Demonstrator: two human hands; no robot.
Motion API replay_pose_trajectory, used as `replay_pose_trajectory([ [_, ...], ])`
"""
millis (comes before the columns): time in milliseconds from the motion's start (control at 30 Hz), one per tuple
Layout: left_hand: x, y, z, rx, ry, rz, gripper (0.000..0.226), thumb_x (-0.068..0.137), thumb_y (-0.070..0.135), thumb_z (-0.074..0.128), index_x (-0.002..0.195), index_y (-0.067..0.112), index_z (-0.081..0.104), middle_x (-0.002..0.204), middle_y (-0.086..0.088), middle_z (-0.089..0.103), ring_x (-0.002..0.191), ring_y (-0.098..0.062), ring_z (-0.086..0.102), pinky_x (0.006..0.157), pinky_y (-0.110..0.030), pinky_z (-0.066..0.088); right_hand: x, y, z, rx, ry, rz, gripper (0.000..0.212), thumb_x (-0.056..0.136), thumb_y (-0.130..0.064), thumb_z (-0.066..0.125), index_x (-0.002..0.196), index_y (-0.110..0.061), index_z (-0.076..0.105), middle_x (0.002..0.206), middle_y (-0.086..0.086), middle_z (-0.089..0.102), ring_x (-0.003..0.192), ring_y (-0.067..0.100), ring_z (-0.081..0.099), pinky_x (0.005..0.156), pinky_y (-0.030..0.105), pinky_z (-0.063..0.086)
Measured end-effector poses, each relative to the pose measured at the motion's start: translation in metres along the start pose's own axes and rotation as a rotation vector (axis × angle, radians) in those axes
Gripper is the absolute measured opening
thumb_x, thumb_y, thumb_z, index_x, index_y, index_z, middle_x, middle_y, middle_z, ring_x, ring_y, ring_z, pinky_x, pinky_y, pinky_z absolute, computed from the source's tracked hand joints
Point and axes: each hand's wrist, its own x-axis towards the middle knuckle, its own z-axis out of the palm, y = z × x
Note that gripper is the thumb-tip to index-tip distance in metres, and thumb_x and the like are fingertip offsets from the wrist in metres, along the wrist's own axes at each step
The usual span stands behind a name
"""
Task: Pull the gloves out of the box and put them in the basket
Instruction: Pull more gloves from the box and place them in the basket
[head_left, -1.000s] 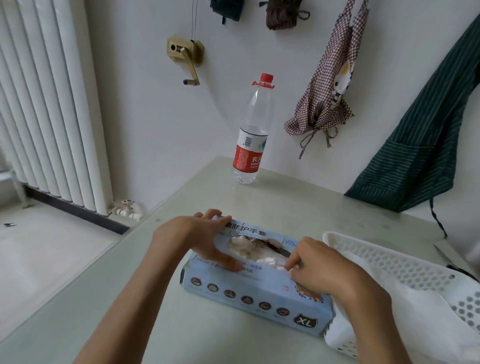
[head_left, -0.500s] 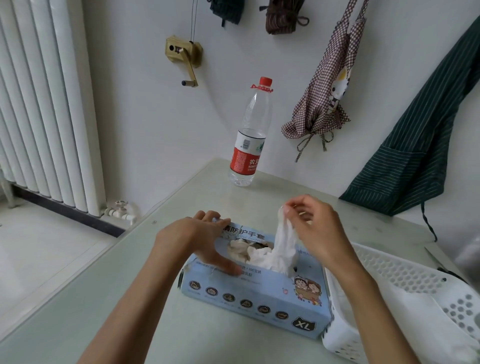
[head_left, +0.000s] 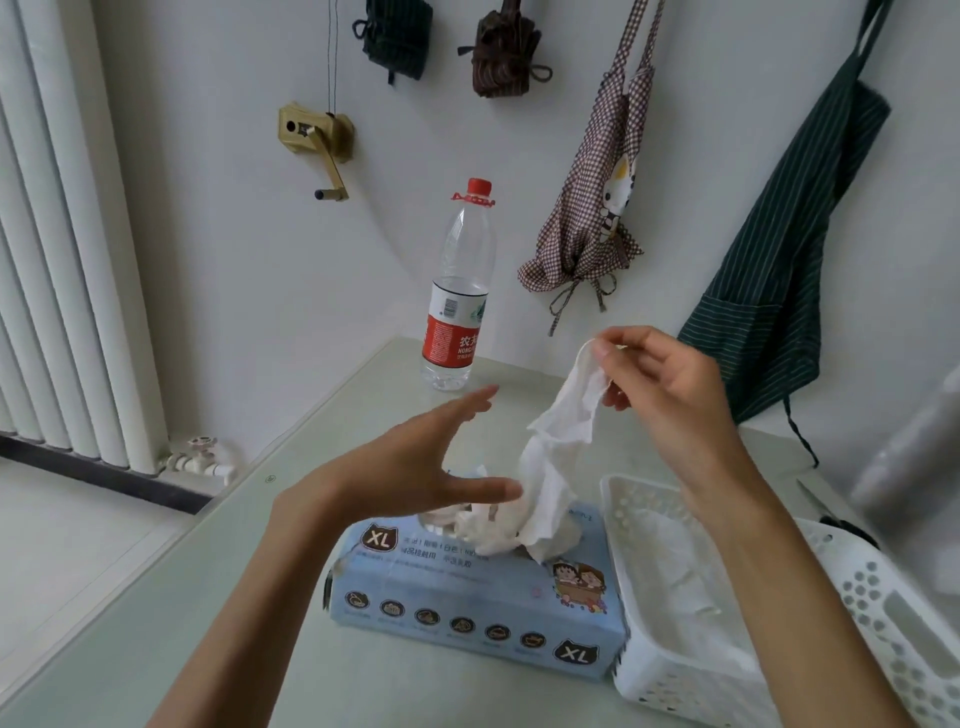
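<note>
Two fingertips of the right hand (head_left: 670, 395), thumb & index, pinched the top of one white glove (head_left: 550, 467) and held it up over the box (head_left: 478, 597); the other fingers curled loosely behind. Glove's lower end hung down to the box opening, touching the crumpled gloves bunched there; can't tell if it was fully free. Left hand (head_left: 415, 467) hovered above the box w/ fingers straight & spread, thumb out toward the glove, holding nothing.

Counts: 1 box, pale blue, marked XL, lying flat near the table's (head_left: 156, 623) front; 1 white perforated basket (head_left: 675, 680) just beside the box on its right, sides touching or nearly so, w/ white material already inside. 1 bottle (head_left: 457, 291), red cap, upright at the table's far edge by the wall, well apart from the box. Bare tabletop lay left of the box and between box & bottle.
</note>
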Motion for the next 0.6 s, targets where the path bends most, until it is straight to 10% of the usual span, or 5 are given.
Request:
replay_pose_trajectory([
  [200, 0.003, 0.030, 0.021, -0.278, 0.106, 0.130, 0.100, 0.057, 0.068, 0.072, 0.138, 0.034, 0.024, 0.135, 0.019, 0.041, 0.118, 0.003, 0.047, 0.095, -0.020, 0.045, -0.003, -0.005, 0.003, -0.104, -0.152, 0.068, 0.007, 0.092, -0.018, 0.060, 0.095, -0.013, 0.065, 0.057, -0.003, 0.064, 0.049, 0.005, 0.053, 0.052, 0.013, 0.044],
  [400, 0.013, 0.029, 0.018, -0.234, 0.491, 0.098, 0.020, 0.081, 0.025, 0.071, 0.099, 0.019, 0.067, 0.096, 0.012, 0.068, 0.090, -0.006, 0.066, 0.083, -0.029, 0.056, -0.002, -0.001, -0.019, -0.156, -0.163, 0.161, 0.008, 0.091, -0.017, 0.061, 0.096, -0.012, 0.065, 0.062, -0.003, 0.066, 0.052, 0.008, 0.054, 0.051, 0.016, 0.042],
  [600, 0.003, 0.035, 0.010, -0.266, 0.372, 0.184, 0.016, 0.082, 0.027, 0.070, 0.097, 0.023, 0.075, 0.088, 0.011, 0.074, 0.080, -0.003, 0.068, 0.078, -0.034, 0.057, 0.003, -0.006, -0.039, -0.547, -0.628, 0.102, 0.102, 0.058, -0.047, 0.082, 0.143, -0.046, 0.025, 0.134, -0.032, 0.039, 0.120, -0.019, 0.035, 0.097, 0.008, 0.032],
])
